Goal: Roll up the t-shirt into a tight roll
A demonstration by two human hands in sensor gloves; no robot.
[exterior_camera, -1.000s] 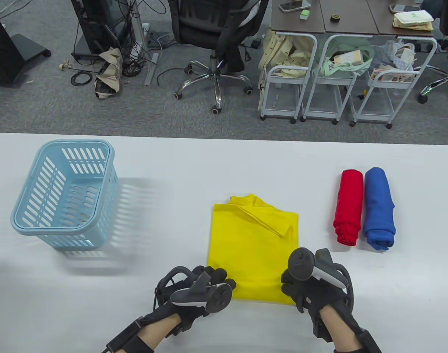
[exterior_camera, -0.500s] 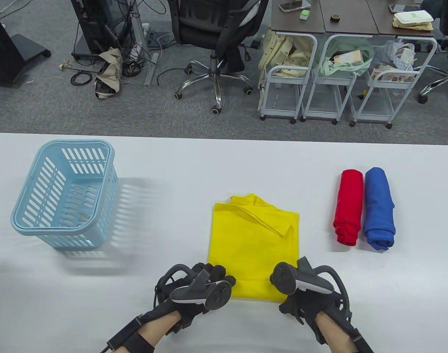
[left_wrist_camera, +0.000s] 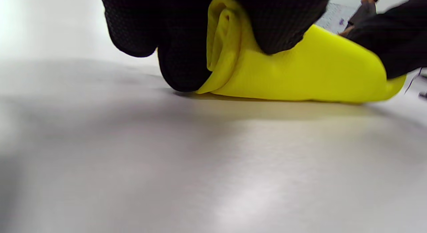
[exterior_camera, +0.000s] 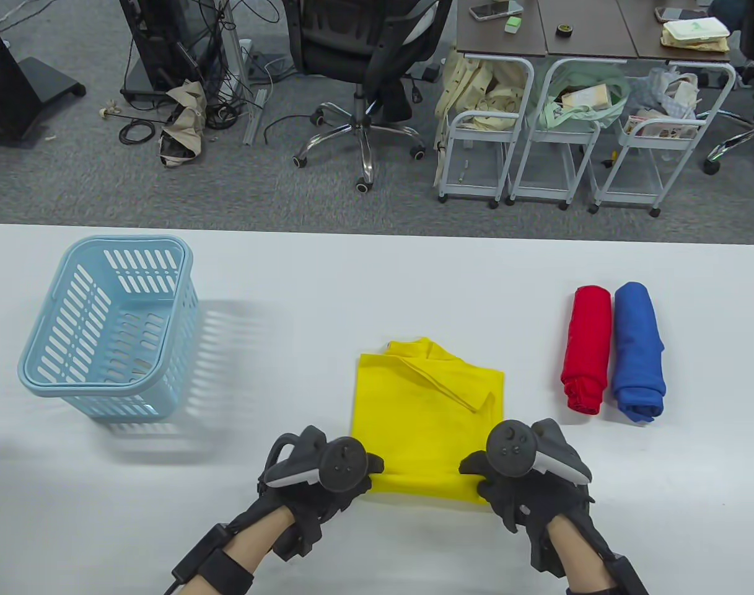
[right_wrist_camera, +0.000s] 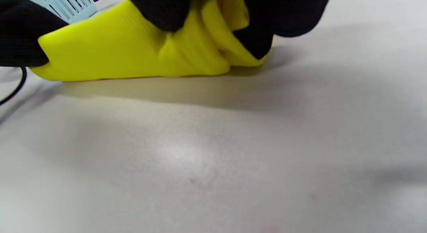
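We work at a white table (exterior_camera: 377, 273) facing grey carpet and an office chair (exterior_camera: 358, 56). Between our hands lies the folded yellow cotton t-shirt (exterior_camera: 426, 415); left hand (exterior_camera: 327, 471) and right hand (exterior_camera: 513, 471) each pinch its curled near edge.

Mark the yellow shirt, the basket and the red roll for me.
yellow shirt (exterior_camera: 423, 421): table view, flat middle of the fabric.
basket (exterior_camera: 42, 322): table view, left rim.
red roll (exterior_camera: 587, 347): table view, middle of the roll.

Grey carpet floor (exterior_camera: 104, 180); black office chair (exterior_camera: 358, 49); white wire carts (exterior_camera: 513, 155); tangled cables (exterior_camera: 222, 74).
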